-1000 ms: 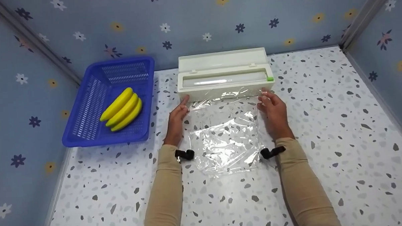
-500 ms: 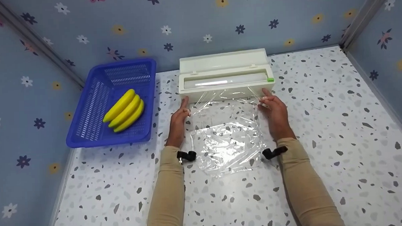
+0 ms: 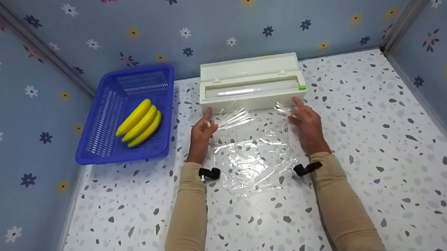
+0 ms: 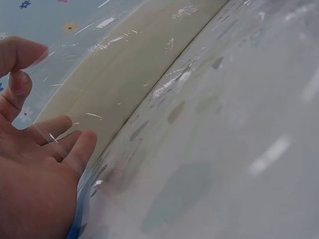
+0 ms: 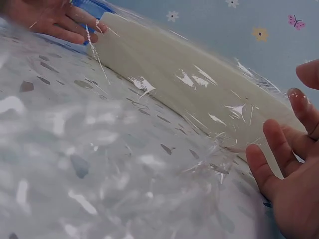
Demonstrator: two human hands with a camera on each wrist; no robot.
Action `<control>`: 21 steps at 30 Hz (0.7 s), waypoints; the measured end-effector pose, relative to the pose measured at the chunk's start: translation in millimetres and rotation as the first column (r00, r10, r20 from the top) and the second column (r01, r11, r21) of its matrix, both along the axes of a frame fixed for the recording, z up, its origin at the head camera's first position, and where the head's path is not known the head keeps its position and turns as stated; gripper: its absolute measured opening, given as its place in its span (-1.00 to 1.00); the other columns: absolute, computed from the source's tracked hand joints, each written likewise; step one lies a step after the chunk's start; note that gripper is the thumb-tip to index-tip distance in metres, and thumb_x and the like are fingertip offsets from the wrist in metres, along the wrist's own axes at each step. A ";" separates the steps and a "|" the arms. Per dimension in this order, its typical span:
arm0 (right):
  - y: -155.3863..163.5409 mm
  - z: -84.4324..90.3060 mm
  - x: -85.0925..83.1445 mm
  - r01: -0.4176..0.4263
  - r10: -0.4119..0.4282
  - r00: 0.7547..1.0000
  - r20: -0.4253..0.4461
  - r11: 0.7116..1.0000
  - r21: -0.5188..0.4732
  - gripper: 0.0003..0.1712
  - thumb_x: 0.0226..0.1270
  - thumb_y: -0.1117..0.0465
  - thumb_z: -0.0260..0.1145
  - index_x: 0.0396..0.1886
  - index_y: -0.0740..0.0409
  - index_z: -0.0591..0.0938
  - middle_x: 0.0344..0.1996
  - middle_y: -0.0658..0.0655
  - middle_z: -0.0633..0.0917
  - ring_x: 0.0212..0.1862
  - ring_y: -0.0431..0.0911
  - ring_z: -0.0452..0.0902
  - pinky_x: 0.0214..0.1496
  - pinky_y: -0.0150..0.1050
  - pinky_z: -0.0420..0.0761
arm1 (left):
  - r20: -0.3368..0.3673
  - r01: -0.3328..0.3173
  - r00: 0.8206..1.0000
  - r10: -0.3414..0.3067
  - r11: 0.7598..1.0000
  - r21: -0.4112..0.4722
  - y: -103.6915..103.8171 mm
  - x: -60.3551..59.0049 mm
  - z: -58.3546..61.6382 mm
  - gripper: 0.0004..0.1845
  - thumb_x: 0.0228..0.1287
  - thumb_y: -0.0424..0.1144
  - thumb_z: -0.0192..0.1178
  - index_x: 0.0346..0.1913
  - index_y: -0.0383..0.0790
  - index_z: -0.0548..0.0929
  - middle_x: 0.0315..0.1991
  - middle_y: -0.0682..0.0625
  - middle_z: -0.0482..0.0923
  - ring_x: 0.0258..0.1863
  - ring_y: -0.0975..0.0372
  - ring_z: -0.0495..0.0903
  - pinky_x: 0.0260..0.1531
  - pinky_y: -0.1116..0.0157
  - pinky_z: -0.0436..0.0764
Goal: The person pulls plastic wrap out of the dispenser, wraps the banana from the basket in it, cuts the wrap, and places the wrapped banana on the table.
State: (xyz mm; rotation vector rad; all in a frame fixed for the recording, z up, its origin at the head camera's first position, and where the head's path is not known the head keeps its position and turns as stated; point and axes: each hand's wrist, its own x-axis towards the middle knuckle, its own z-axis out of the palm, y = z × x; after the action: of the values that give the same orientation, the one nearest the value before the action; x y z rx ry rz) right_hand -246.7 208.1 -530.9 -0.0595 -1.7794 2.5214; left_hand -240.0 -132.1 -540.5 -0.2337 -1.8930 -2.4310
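Observation:
Clear plastic wrap [image 3: 247,162] spreads over the table in front of a white dispenser box [image 3: 252,103], whose lid stands raised. A pale roll [image 3: 252,89] lies inside. At the box's left front corner, my left hand [image 3: 201,137] pinches the wrap between thumb and index finger. My right hand [image 3: 308,128] pinches it near the right front corner. In the left wrist view, the other fingers [image 4: 82,149] of the left hand reach out beside the box. Film passes in front of the box [image 5: 164,74] in the right wrist view. Whether the film still joins the roll, I cannot tell.
A blue plastic basket [image 3: 167,116] stands on the left with several yellow bananas [image 3: 139,123] inside. A flowered wall [image 3: 227,21] rises close behind the box. A small green tab [image 3: 302,87] sits at the box's right end. Speckled tabletop [image 3: 377,153] extends rightward.
My left thumb has moved a little to the right. Film near both hands has drawn into fan-shaped creases in front of the box. The box and bananas keep their places.

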 end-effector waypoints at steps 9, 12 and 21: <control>1.2 1.2 1.0 0.018 -0.017 1.000 -0.003 0.987 0.159 -0.52 0.44 0.13 0.33 -0.31 0.53 0.42 0.44 0.01 0.41 0.49 -0.07 0.20 0.37 -0.18 0.30 | -0.013 -0.001 1.000 0.000 0.998 -0.058 3.7 13.4 23.6 -0.81 0.19 -0.64 0.07 -0.44 -0.36 0.34 0.56 -0.26 -0.01 0.56 -0.05 -0.10 0.49 0.11 0.00; 0.7 2.4 1.7 0.020 -0.019 1.000 -0.008 0.989 0.147 -0.63 0.43 0.23 0.31 -0.35 0.49 0.44 0.42 0.05 0.43 0.51 -0.08 0.15 0.48 -0.25 0.15 | -0.014 -0.007 1.000 0.006 0.996 -0.086 5.1 15.3 27.4 -0.80 0.16 -0.63 0.06 -0.45 -0.32 0.34 0.56 -0.24 -0.02 0.56 -0.03 -0.11 0.48 0.17 0.02; -2.0 -0.1 2.3 -0.004 0.017 0.996 -0.092 0.990 0.141 -0.66 0.46 0.32 0.22 -0.39 0.54 0.37 0.49 0.06 0.31 0.55 -0.09 0.05 0.48 -0.35 0.09 | -0.041 -0.023 0.999 0.016 0.982 -0.187 5.3 15.6 26.9 -0.82 0.12 -0.62 0.03 -0.44 -0.29 0.35 0.57 -0.21 -0.03 0.58 0.04 -0.17 0.48 0.29 -0.06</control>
State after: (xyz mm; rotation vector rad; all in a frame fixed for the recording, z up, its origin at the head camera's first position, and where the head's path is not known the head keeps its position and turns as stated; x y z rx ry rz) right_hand -244.4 206.2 -531.0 0.0721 -1.9187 2.3552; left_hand -224.4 -126.8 -513.6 -0.2676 -2.0971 -2.2190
